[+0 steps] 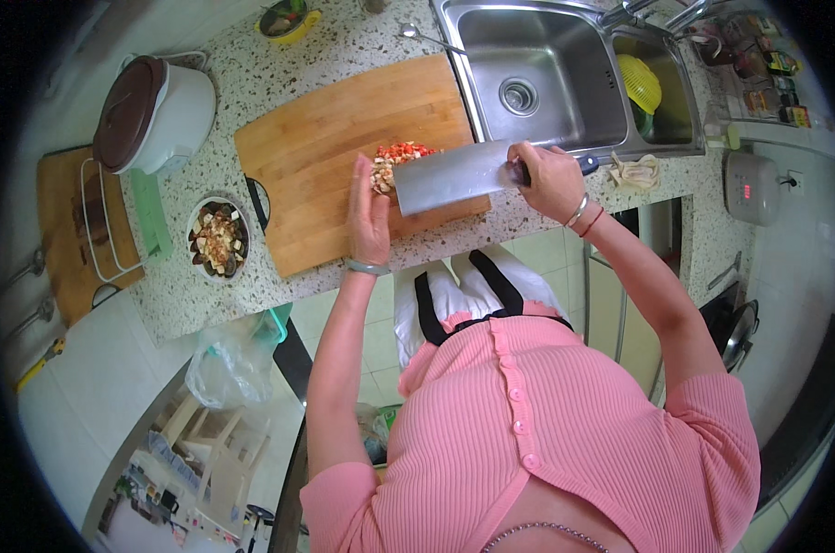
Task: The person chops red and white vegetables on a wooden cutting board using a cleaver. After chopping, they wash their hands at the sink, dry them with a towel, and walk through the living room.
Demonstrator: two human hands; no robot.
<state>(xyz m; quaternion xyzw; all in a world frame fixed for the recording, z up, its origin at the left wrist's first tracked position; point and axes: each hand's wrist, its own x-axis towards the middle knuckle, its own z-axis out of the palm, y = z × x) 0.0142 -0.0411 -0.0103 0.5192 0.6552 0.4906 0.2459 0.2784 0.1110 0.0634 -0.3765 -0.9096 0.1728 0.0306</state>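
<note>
My right hand [548, 182] is wrapped round the dark handle of a cleaver [450, 178]. Its broad blade points left, low over the right part of a wooden cutting board [325, 120]. My left hand [371, 217] stands on edge with fingers stretched out, at the left side of a small heap of finely chopped food. Pale bits [381, 175] lie nearest that hand, and red bits [410, 149] show behind the blade. The blade hides part of the heap. A white bowl [244, 219] holding pale and dark chopped pieces sits left of the board.
A steel double sink [574, 120] adjoins the board's right side, with a yellow colander [639, 83] in its smaller basin. A ladle [431, 39] lies across its rim. At the left stands a white cooker with a brown lid [127, 111]. A cloth [637, 172] lies by the counter's front edge.
</note>
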